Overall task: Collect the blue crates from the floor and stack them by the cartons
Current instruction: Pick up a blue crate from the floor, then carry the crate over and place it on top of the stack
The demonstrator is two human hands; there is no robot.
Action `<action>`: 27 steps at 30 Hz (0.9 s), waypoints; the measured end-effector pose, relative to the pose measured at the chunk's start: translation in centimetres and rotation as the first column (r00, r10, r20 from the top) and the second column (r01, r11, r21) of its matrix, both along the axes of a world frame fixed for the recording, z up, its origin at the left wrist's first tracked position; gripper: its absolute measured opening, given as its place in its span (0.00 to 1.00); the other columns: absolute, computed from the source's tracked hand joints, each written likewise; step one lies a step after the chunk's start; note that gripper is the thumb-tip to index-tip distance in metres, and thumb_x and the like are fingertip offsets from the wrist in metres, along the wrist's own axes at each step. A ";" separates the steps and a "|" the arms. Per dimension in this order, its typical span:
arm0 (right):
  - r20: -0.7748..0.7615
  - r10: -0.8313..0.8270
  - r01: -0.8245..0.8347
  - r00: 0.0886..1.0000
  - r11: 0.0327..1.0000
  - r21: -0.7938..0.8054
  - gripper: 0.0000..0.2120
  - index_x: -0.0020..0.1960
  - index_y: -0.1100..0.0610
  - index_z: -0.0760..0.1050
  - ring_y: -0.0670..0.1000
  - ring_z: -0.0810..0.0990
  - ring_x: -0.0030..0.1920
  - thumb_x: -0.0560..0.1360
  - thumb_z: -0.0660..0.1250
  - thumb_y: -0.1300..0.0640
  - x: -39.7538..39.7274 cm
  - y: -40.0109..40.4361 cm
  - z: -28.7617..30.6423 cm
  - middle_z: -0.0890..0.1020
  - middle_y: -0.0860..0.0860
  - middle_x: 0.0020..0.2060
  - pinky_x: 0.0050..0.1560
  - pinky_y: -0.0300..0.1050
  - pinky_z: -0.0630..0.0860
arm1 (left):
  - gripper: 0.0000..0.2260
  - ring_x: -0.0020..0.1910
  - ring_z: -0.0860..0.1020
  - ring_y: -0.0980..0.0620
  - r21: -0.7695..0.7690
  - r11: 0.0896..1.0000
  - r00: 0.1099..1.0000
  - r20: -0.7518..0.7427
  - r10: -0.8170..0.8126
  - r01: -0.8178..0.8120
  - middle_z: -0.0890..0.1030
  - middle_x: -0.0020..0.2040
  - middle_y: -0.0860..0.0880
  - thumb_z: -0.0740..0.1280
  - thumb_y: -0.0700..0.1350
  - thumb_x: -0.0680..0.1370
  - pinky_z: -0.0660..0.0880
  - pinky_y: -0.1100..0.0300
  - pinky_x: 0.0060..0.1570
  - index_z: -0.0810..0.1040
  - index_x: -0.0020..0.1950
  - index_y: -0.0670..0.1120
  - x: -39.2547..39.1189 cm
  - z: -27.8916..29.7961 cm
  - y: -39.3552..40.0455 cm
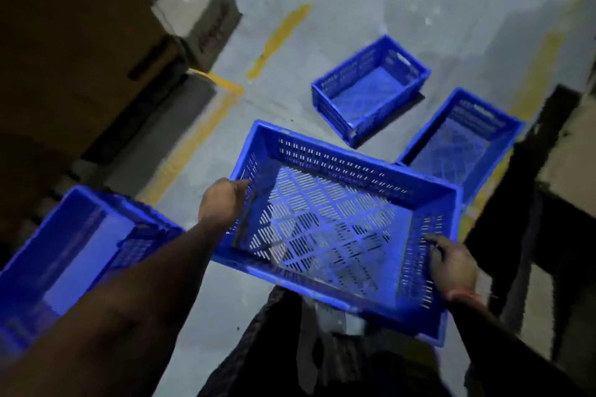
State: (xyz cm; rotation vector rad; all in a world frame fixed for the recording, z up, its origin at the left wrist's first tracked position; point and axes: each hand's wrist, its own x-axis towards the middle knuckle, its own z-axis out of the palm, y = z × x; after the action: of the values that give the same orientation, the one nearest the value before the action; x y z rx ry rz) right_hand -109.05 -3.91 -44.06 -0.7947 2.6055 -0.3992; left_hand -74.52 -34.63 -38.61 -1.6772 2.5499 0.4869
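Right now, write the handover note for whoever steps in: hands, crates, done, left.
Left hand: grips the left short wall of the held crate.
Right hand: grips its right short wall; the crate is carried empty, above the floor.
Crates: one at the lower left, near the cartons; whether it is a stack cannot be told. Two lie empty on the floor ahead: the far crate and the right crate.
Done: one crate picked up.
Left: set the held crate by the cartons, then fetch the two from the floor.
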 end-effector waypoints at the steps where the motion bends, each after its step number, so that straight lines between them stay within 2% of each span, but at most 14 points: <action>1: 0.015 0.007 -0.006 1.000 0.999 -0.038 0.13 0.54 0.51 0.82 0.62 0.81 0.43 0.72 0.66 0.61 0.4 -0.6 0.6 0.82 0.61 0.42 0.47 0.52 0.77 | 0.13 0.40 0.80 0.36 -0.004 0.998 0.998 -0.017 0.064 -0.064 0.77 0.37 0.41 0.60 0.55 0.78 0.74 0.52 0.39 0.82 0.54 0.54 2.1 1.9 1.1; 3: -0.009 0.111 -0.111 0.994 0.991 -0.070 0.13 0.51 0.52 0.82 0.62 0.82 0.41 0.70 0.64 0.56 2.1 -3.1 3.1 0.82 0.61 0.40 0.45 0.52 0.78 | 0.22 0.43 0.81 0.38 0.008 0.982 0.979 -0.074 0.190 -0.190 0.80 0.40 0.41 0.55 0.63 0.73 0.75 0.53 0.41 0.82 0.54 0.54 6.5 5.1 3.4; 5: -0.029 0.225 -0.227 0.974 0.969 -0.097 0.12 0.49 0.53 0.83 0.62 0.82 0.41 0.69 0.65 0.57 4.1 -5.5 5.2 0.83 0.60 0.39 0.43 0.52 0.78 | 0.26 0.44 0.82 0.41 0.021 0.948 0.939 -0.126 0.319 -0.319 0.83 0.42 0.42 0.52 0.64 0.70 0.75 0.54 0.41 0.82 0.53 0.53 11.0 7.5 5.7; 7: -0.023 0.347 -0.348 0.938 0.933 -0.092 0.11 0.48 0.53 0.84 0.63 0.82 0.40 0.68 0.70 0.63 6.7 -8.3 7.2 0.83 0.60 0.37 0.42 0.51 0.77 | 0.19 0.45 0.83 0.43 0.027 0.904 0.894 -0.138 0.427 -0.428 0.84 0.43 0.44 0.58 0.59 0.72 0.75 0.54 0.39 0.83 0.52 0.54 15.6 9.6 8.2; 9: -0.033 0.444 -0.445 0.895 0.888 -0.119 0.13 0.47 0.53 0.84 0.62 0.82 0.40 0.66 0.71 0.65 10.0 -11.5 9.0 0.82 0.60 0.36 0.43 0.51 0.77 | 0.12 0.48 0.83 0.45 0.019 0.857 0.847 -0.141 0.512 -0.515 0.86 0.46 0.47 0.65 0.52 0.74 0.75 0.54 0.41 0.83 0.54 0.55 20.7 11.0 10.6; 11: -0.060 0.542 -0.545 0.838 0.826 -0.143 0.12 0.46 0.52 0.84 0.62 0.82 0.41 0.65 0.71 0.65 13.5 -14.7 10.3 0.83 0.60 0.37 0.45 0.51 0.77 | 0.12 0.53 0.83 0.46 -0.001 0.804 0.794 -0.165 0.586 -0.594 0.86 0.51 0.48 0.68 0.48 0.75 0.76 0.55 0.47 0.83 0.57 0.55 25.1 11.9 12.5; 13: -0.049 0.598 -0.597 0.800 0.786 -0.162 0.13 0.46 0.53 0.84 0.62 0.82 0.41 0.65 0.70 0.65 18.0 -17.6 12.2 0.82 0.61 0.38 0.46 0.51 0.78 | 0.12 0.54 0.83 0.44 -0.031 0.742 0.733 -0.190 0.653 -0.670 0.85 0.52 0.46 0.68 0.47 0.75 0.76 0.54 0.48 0.84 0.57 0.54 29.6 12.8 14.2; 16: -0.092 0.711 -0.715 0.697 0.680 -0.165 0.13 0.47 0.54 0.84 0.63 0.82 0.41 0.65 0.70 0.66 24.9 -20.8 14.3 0.81 0.62 0.39 0.46 0.49 0.77 | 0.13 0.51 0.83 0.42 -0.090 0.665 0.666 -0.230 0.710 -0.741 0.86 0.50 0.45 0.65 0.51 0.75 0.75 0.55 0.44 0.85 0.55 0.53 35.8 13.5 16.3; 19: -0.111 0.791 -0.795 0.602 0.583 -0.166 0.13 0.45 0.54 0.84 0.63 0.81 0.39 0.65 0.69 0.66 31.9 -23.0 15.0 0.81 0.61 0.38 0.46 0.49 0.76 | 0.11 0.49 0.83 0.42 -0.119 0.576 0.588 -0.208 0.782 -0.809 0.86 0.49 0.44 0.69 0.47 0.76 0.74 0.55 0.40 0.84 0.57 0.55 42.6 13.5 18.3; 25: -0.100 0.863 -0.865 0.495 0.480 -0.146 0.12 0.44 0.53 0.84 0.61 0.81 0.41 0.66 0.68 0.66 44.4 -24.9 15.6 0.82 0.58 0.40 0.47 0.44 0.75 | 0.15 0.52 0.82 0.40 -0.083 0.438 0.446 -0.154 0.882 -0.895 0.85 0.54 0.45 0.68 0.48 0.75 0.77 0.52 0.47 0.82 0.61 0.58 54.4 12.2 22.0; 27: -0.098 0.876 -0.878 0.473 0.458 -0.142 0.12 0.45 0.52 0.84 0.60 0.81 0.41 0.67 0.68 0.66 47.2 -25.1 15.7 0.82 0.58 0.40 0.47 0.43 0.74 | 0.15 0.52 0.82 0.41 -0.084 0.422 0.430 -0.163 0.888 -0.903 0.85 0.54 0.45 0.68 0.48 0.75 0.77 0.53 0.47 0.82 0.61 0.57 57.0 11.9 22.9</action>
State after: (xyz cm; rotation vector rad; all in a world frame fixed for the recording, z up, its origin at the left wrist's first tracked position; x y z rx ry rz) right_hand -61.82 -29.03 -28.37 -2.0481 1.7699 -0.2817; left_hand -17.53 -11.74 -26.74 -3.0854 1.4541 0.3668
